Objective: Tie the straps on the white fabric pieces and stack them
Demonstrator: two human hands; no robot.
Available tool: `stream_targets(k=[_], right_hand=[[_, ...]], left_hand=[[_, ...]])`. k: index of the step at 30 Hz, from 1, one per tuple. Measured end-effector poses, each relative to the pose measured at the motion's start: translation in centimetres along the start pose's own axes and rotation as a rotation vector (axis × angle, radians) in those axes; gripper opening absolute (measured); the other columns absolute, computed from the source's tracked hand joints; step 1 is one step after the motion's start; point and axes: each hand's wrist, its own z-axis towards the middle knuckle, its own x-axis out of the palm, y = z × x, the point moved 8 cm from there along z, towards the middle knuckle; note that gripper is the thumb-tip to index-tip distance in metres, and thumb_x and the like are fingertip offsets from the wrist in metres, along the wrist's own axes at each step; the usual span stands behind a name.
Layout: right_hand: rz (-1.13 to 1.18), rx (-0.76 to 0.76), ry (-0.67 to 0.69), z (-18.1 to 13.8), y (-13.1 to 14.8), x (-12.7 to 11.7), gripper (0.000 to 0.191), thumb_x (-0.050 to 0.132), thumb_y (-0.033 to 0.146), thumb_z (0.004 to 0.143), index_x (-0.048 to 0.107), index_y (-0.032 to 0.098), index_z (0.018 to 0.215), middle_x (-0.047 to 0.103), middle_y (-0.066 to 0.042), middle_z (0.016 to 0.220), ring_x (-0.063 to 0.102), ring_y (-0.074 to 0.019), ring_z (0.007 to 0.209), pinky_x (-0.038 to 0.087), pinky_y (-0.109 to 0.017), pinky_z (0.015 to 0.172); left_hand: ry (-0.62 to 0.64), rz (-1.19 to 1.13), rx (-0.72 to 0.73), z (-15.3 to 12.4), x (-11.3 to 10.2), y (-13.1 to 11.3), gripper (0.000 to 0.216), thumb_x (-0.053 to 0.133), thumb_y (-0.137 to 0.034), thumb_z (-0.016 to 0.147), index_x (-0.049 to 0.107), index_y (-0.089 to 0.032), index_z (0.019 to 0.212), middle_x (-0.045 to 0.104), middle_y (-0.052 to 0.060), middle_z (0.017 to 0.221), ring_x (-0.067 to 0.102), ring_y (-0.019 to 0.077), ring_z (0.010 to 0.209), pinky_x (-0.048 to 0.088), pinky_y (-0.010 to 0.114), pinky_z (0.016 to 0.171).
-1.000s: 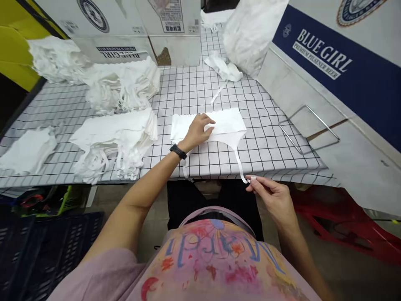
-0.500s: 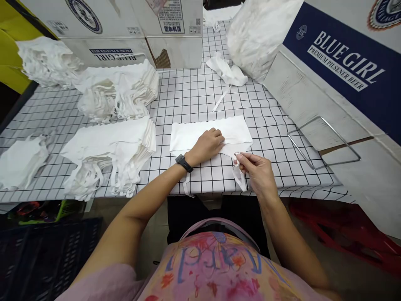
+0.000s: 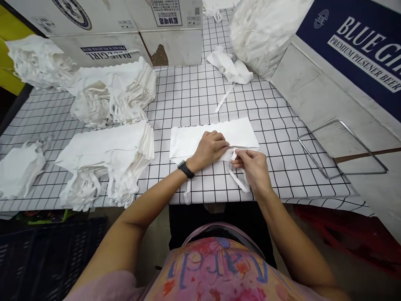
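A flat white cloth piece (image 3: 241, 133) with long straps lies on the checked table (image 3: 188, 96) in front of me. My left hand (image 3: 210, 147) presses down on its middle with the fingers curled. My right hand (image 3: 252, 164) pinches the end of the right strap (image 3: 238, 182) and holds it against the cloth's near edge, so the strap forms a loop on the table. The other strap (image 3: 187, 193) hangs over the table's front edge below my left wrist.
Stacks of similar white pieces (image 3: 109, 146) lie to the left, with more heaps behind them (image 3: 115, 94). Cardboard boxes (image 3: 131, 29) stand at the back. A crumpled white piece (image 3: 230, 69) and a big white bag (image 3: 266, 29) lie at the back right. A wire frame (image 3: 341, 148) rests on a beer carton at right.
My right hand has carried the strap end from below the table's edge up to the cloth's near edge. My left hand has stayed on the cloth, its fingers curling in.
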Motion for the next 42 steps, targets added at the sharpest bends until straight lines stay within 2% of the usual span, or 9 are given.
stream_targets(k=[9,20,26,32,34,38,42], right_hand=[[0.018,0.001,-0.049,0.7,0.4,0.4,0.016,0.079,0.022,0.077,0.073,0.011,0.068,0.066,-0.002,0.06,0.065,-0.0103,0.051,0.059,-0.018,0.051],[-0.01,-0.004,-0.015,1.2,0.1,0.9,0.017,0.078,0.025,0.076,0.073,0.012,0.067,0.065,-0.002,0.058,0.063,-0.0098,0.051,0.055,-0.018,0.05],[-0.108,-0.035,0.078,1.0,0.7,1.5,0.023,0.075,0.026,0.078,0.068,0.014,0.06,0.059,0.0,0.054,0.052,-0.0057,0.047,0.042,-0.016,0.045],[-0.048,0.079,0.253,2.1,-0.1,2.0,0.03,0.084,0.027,0.069,0.06,0.015,0.054,0.049,0.004,0.051,0.039,-0.0033,0.045,0.026,-0.017,0.039],[-0.036,0.092,0.268,2.2,-0.2,2.0,0.031,0.087,0.029,0.067,0.062,0.014,0.056,0.05,0.003,0.052,0.038,-0.0032,0.045,0.025,-0.018,0.039],[-0.063,0.06,0.204,1.9,-0.1,1.4,0.027,0.084,0.03,0.07,0.066,0.013,0.061,0.055,0.001,0.057,0.041,-0.0037,0.047,0.028,-0.018,0.041],[-0.131,0.027,0.216,0.8,0.1,1.3,0.026,0.08,0.033,0.074,0.065,0.013,0.068,0.062,-0.001,0.065,0.043,-0.0043,0.047,0.026,-0.018,0.04]], left_hand=[[-0.07,0.132,0.142,-0.2,-0.8,-1.6,0.022,0.053,-0.021,0.103,0.07,-0.019,0.089,0.074,0.002,0.089,0.058,0.0182,0.088,0.039,0.039,0.086],[-0.167,0.247,0.245,-0.5,-0.6,-2.4,0.027,0.052,-0.017,0.102,0.066,-0.019,0.079,0.069,0.001,0.079,0.056,0.0182,0.086,0.038,0.041,0.087],[-0.12,0.212,0.252,-0.3,-0.2,-2.5,0.036,0.046,-0.012,0.103,0.057,-0.019,0.069,0.062,0.002,0.071,0.053,0.0178,0.081,0.042,0.04,0.086],[-0.067,0.137,0.28,-0.2,0.5,-2.6,0.036,0.044,-0.011,0.103,0.051,-0.019,0.068,0.057,0.003,0.071,0.05,0.0175,0.079,0.044,0.038,0.085],[-0.066,0.137,0.274,-0.1,0.5,-2.4,0.036,0.044,-0.012,0.103,0.051,-0.019,0.068,0.057,0.003,0.072,0.05,0.0178,0.079,0.044,0.037,0.085],[-0.067,0.205,0.232,-0.1,0.5,-2.0,0.033,0.045,-0.011,0.102,0.056,-0.018,0.072,0.06,0.004,0.076,0.051,0.0184,0.081,0.043,0.037,0.084],[-0.003,0.244,0.172,-0.2,0.9,-1.6,0.031,0.044,-0.01,0.102,0.062,-0.016,0.077,0.064,0.006,0.082,0.052,0.0196,0.086,0.039,0.039,0.087]])
